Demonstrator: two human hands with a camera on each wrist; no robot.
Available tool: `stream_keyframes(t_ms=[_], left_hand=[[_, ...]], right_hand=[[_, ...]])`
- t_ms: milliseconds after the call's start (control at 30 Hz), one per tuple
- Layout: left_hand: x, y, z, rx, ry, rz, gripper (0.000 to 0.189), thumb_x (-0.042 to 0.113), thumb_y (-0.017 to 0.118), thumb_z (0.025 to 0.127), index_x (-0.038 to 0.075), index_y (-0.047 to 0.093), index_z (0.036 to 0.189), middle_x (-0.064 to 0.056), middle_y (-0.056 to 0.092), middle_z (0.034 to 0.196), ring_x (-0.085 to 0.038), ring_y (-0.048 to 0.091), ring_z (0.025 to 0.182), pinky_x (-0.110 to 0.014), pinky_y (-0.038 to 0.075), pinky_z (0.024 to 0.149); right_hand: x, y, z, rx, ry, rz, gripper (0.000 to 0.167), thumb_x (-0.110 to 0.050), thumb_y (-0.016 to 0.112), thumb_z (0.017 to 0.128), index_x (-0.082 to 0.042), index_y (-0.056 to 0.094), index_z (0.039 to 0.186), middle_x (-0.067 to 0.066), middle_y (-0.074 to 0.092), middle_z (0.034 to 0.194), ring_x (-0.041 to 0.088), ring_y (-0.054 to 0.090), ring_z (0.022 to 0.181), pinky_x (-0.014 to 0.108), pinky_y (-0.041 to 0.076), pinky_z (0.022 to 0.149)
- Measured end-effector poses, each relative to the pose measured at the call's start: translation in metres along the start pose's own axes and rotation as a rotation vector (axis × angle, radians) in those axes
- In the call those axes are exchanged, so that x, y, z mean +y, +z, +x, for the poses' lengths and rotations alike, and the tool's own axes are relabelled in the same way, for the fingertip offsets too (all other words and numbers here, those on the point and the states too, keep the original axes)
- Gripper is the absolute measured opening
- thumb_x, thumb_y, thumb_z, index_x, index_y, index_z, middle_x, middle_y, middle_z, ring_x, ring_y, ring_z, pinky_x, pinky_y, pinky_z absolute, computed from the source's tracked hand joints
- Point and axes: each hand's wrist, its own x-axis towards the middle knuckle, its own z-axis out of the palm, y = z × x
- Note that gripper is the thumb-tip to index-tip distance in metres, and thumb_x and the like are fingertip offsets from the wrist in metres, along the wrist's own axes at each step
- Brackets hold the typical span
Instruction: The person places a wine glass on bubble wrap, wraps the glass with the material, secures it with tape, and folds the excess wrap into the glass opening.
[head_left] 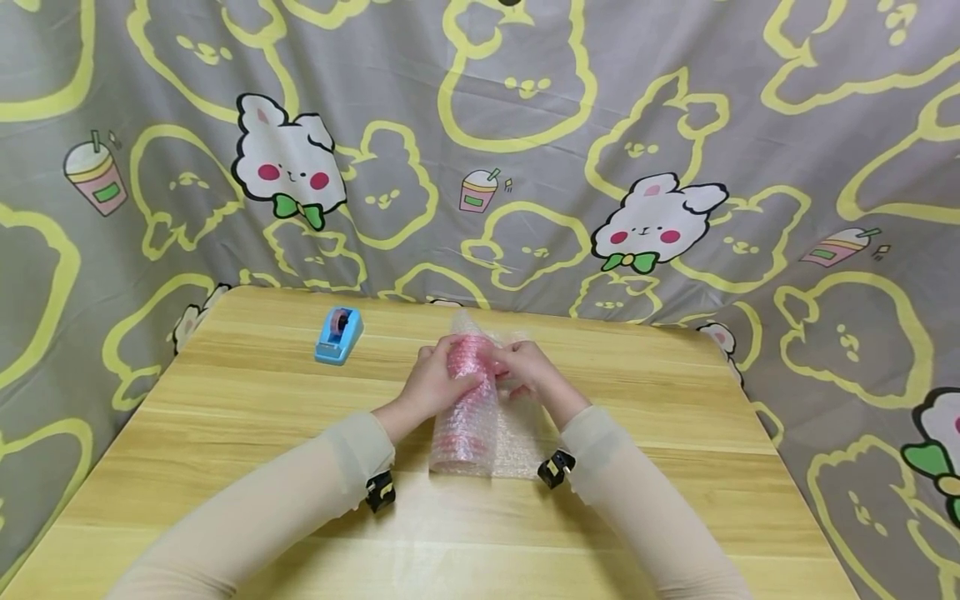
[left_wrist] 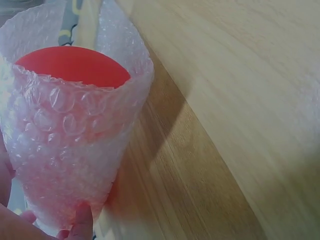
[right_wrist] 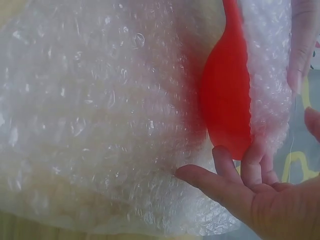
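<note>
A red, goblet-like thing (right_wrist: 225, 95) with a rounded part narrowing to a thin stem lies inside bubble wrap (head_left: 465, 417). Its round red end (left_wrist: 75, 65) shows within the wrap's mouth in the left wrist view. My left hand (head_left: 431, 379) grips the rolled part from the left, thumb across the top. From the right, my right hand (head_left: 528, 367) reaches to the roll's far part. Its fingertips touch the red thing's end and the wrap beside it, fingers spread and partly bent. More of the wrap lies flat on the right, under the right forearm.
A blue tape dispenser (head_left: 339, 336) with a roll of tape stands at the back left of the wooden table (head_left: 247, 433). Behind and beside the table hangs a grey patterned curtain (head_left: 420, 75).
</note>
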Motion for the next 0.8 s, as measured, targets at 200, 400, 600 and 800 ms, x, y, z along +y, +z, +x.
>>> stream_keyframes(t_ms=[200,400,600,800], left_hand=[[-0.0009,-0.0015,-0.0001,-0.017,-0.003,-0.014,0.074,0.031,0.072,0.089,0.016,0.038,0.153,-0.023,0.045,0.13,-0.036,0.057,0.108,-0.052,0.052,0.092],[-0.0003,-0.0036,-0.001,-0.009,-0.001,-0.052,0.055,0.02,0.054,0.098,0.018,0.042,0.152,-0.027,0.042,0.135,-0.043,0.054,0.115,-0.058,0.047,0.097],[-0.0039,-0.0037,-0.0005,-0.001,0.025,-0.075,0.059,0.013,0.055,0.098,0.011,0.036,0.154,-0.028,0.042,0.136,-0.041,0.055,0.116,-0.055,0.048,0.099],[-0.0023,-0.0075,0.0021,0.003,-0.032,-0.098,0.068,0.017,0.062,0.096,-0.004,0.03,0.152,-0.024,0.044,0.136,-0.033,0.059,0.112,-0.044,0.052,0.095]], right_hand=[[0.0021,0.0008,0.0002,0.019,0.009,0.005,0.039,-0.039,0.075,0.088,-0.003,0.06,0.091,0.011,0.067,0.088,0.03,0.068,0.087,0.054,0.057,0.08],[0.0037,0.0021,0.0013,0.023,0.024,0.02,0.028,-0.03,0.073,0.09,-0.006,0.059,0.085,0.007,0.062,0.08,0.026,0.064,0.081,0.05,0.057,0.075],[0.0051,0.0022,0.0021,0.007,0.028,0.028,0.025,-0.027,0.071,0.092,-0.007,0.057,0.088,0.005,0.062,0.08,0.024,0.064,0.081,0.049,0.057,0.077],[0.0052,0.0006,0.0,-0.014,0.021,0.055,0.026,-0.025,0.07,0.094,-0.002,0.059,0.096,0.007,0.064,0.083,0.022,0.064,0.078,0.047,0.057,0.078]])
